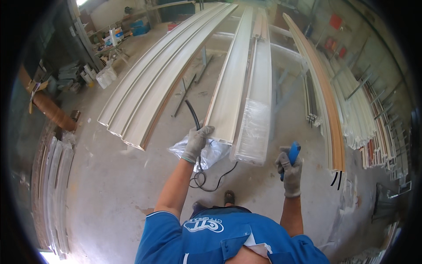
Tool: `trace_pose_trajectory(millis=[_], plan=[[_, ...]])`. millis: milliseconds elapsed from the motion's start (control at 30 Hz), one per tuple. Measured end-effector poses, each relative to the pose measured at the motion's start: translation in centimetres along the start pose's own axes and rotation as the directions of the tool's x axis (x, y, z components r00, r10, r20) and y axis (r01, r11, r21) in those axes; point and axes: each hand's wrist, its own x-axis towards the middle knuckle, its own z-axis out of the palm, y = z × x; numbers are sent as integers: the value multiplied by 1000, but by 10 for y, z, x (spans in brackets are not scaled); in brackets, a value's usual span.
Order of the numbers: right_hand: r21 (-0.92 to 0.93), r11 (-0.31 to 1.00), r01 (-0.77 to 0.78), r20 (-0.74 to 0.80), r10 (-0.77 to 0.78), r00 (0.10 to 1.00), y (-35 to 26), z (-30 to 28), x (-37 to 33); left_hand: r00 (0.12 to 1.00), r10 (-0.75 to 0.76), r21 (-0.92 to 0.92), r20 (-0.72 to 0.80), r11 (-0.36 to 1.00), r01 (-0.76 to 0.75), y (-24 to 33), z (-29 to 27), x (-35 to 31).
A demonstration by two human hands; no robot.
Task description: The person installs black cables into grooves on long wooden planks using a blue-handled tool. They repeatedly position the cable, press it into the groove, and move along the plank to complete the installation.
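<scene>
My left hand, in a grey work glove, is closed at the near left corner of a long white profile. A black rubber-like strip sticks up above its fingers, comes out below the hand and loops on the floor. My right hand, also gloved, grips a blue hand tool upright, apart from the profiles; fingers cover part of it and its exact kind is unclear. Beside the white profile lies another profile, its near end wrapped in clear plastic film.
Several joined white profiles stretch away at left. Brown-edged profiles stand at right, before racks of stacked profiles. A crumpled plastic sheet lies on the floor below my left hand. Wrapped lengths rest at far left.
</scene>
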Motion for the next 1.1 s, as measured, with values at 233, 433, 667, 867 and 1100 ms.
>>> trace_pose_trajectory(millis=[233,433,667,867,1100], plan=[[41,999,-30,-5,30,1000,16,-7,15,994,-108,51,16,993,107,-10,-30,10],[51,993,-102,-1,103,995,23,-21,4,991,-93,67,-96,993,100,-16,-63,26],[45,987,-157,12,156,988,36,-26,2,989,-97,84,-108,991,107,2,-42,13],[5,997,-80,-17,80,997,31,-21,7,998,-36,87,-42,995,40,-21,-8,4],[62,973,224,92,-229,969,-27,58,-6,999,-1,131,34,991,-4,-63,-89,-74]])
